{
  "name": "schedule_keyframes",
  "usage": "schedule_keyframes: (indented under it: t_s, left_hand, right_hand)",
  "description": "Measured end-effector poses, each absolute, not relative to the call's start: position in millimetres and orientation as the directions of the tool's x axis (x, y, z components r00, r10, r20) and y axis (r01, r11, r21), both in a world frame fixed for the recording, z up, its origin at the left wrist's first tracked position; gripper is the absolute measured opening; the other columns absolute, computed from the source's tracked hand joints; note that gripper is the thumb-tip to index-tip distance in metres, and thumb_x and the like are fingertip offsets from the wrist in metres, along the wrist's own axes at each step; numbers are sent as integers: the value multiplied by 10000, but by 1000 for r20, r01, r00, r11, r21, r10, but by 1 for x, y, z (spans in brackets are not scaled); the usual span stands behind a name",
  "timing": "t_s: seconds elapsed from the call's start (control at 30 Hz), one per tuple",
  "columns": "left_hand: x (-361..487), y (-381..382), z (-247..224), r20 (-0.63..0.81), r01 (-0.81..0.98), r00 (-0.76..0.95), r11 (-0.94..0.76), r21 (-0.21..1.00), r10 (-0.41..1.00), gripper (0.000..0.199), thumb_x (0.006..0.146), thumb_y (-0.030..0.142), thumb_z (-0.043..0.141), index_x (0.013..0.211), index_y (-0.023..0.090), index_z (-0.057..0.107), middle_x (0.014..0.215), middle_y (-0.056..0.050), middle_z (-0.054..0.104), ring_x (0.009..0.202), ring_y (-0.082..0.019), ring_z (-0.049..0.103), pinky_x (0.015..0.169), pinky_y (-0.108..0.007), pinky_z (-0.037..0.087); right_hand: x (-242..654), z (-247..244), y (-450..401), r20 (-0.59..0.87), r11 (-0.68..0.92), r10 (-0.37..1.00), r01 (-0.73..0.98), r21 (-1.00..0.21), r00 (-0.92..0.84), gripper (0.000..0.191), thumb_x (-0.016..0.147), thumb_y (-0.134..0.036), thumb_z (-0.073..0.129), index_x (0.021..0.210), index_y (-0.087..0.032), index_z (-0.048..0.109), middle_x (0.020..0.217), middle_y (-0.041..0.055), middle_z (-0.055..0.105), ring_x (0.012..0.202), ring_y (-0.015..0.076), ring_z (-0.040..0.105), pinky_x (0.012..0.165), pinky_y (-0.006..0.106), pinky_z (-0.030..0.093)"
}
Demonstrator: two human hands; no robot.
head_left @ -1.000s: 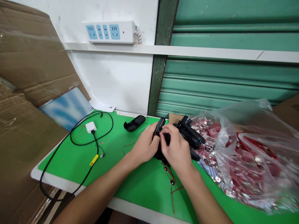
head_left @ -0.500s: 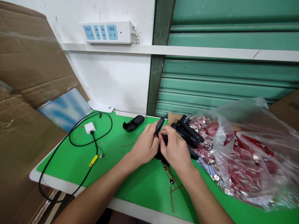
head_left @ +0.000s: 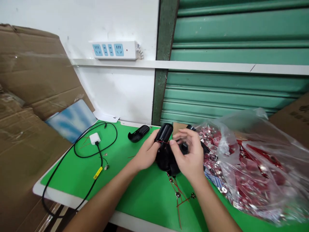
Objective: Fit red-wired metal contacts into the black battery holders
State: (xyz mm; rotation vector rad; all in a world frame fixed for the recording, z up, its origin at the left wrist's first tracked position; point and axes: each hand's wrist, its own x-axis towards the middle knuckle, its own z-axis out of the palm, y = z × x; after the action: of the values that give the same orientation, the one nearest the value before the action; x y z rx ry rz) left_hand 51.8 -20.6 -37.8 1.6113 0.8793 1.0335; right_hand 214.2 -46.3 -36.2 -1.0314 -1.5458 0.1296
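A black plastic housing [head_left: 165, 132] with a rounded barrel stands tilted at the middle of the green table. My left hand [head_left: 147, 151] is closed around its left side, thumb pressed near a thin red wire [head_left: 164, 142] that crosses the housing. At the wire's right end, the thumb and forefinger of my right hand [head_left: 189, 153] are pinched together. Just below the hands lie more red wires with small round metal parts [head_left: 178, 194]. Behind my right hand, other black housings [head_left: 204, 148] are partly hidden. An open black shell half [head_left: 138, 133] lies to the left.
On the right, a clear plastic bag [head_left: 256, 180] spills many red wires and metal parts. A black cable [head_left: 74, 143] with a white adapter [head_left: 95, 138] loops across the left side. Cardboard [head_left: 36, 74] leans at left; a power strip [head_left: 114, 50] hangs on the wall.
The housing has turned so its barrel shows more fully. My right hand has moved slightly right, away from the housing, with the red wire stretched between. The camera view has tipped up.
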Motion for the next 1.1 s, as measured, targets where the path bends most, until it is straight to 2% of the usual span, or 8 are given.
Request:
schedule_keyframes:
  t_s: [0.17,0.37,0.47,0.57,0.67,0.83,0.97,1.1]
  left_hand:
    - [50,-17,-38,35,-122,437,20,992,899,586,821,240,475,1401,219,558,1185,-35,753,938,-194,689,872,-325,562]
    - [51,-17,-43,47,-205,461,54,977,886,576,783,205,519,1350,239,615,1278,-7,723,1103,-201,651,957,-302,515]
    - [49,-17,-42,34,-166,463,48,985,886,570,790,210,524,1354,234,602,1290,-10,709,1100,-200,631,951,-301,511]
    - [48,-17,-41,32,-101,461,16,995,887,541,806,216,504,1339,226,591,1251,-12,705,1081,-199,612,962,-311,501]
    - [49,-17,-43,41,-159,480,41,986,877,531,767,213,506,1290,210,600,1228,-17,699,1125,-212,597,1018,-327,467]
    - [53,-17,-44,19,-266,454,115,957,891,446,782,313,573,1209,196,627,1233,-34,705,1178,-247,596,999,-330,451]
    - [52,-18,-40,-38,-221,412,140,965,910,527,729,284,609,1248,194,638,1150,-26,742,1063,-238,641,903,-313,463]
    - [51,-19,-35,-96,-210,413,198,957,905,651,644,293,618,1284,172,636,1124,-44,764,1020,-257,661,839,-312,465]
  right_hand:
    - [220,-39,-38,678,582,703,372,-723,217,207,977,-209,594,1177,-224,543,846,-10,619,730,143,627,684,279,539]
    - [221,-44,-38,672,545,715,449,-708,192,250,998,-210,533,1246,-226,568,983,43,661,832,173,655,744,323,564]
    - [225,-44,-39,691,548,714,525,-652,113,404,968,-188,543,1370,-230,540,1307,130,654,1106,227,663,869,381,589]
    - [228,-42,-40,611,541,791,484,-687,-16,561,960,-167,536,1508,-239,446,1403,143,641,1229,247,662,978,427,590]
    - [228,-39,-44,502,481,861,437,-760,-73,632,942,-154,537,1555,-255,423,1456,132,622,1263,261,659,1056,456,568]
    - [223,-34,-50,348,370,929,391,-843,-129,700,946,-199,562,1616,-276,374,1373,128,664,1114,284,707,1027,514,584]
    - [228,-29,-51,269,338,927,275,-900,-261,771,944,-245,616,1648,-331,313,1502,101,593,1278,276,645,1030,471,585]
    - [233,-27,-50,219,287,908,151,-946,-356,670,943,-280,633,1577,-342,425,1582,71,533,1307,249,628,988,410,599]
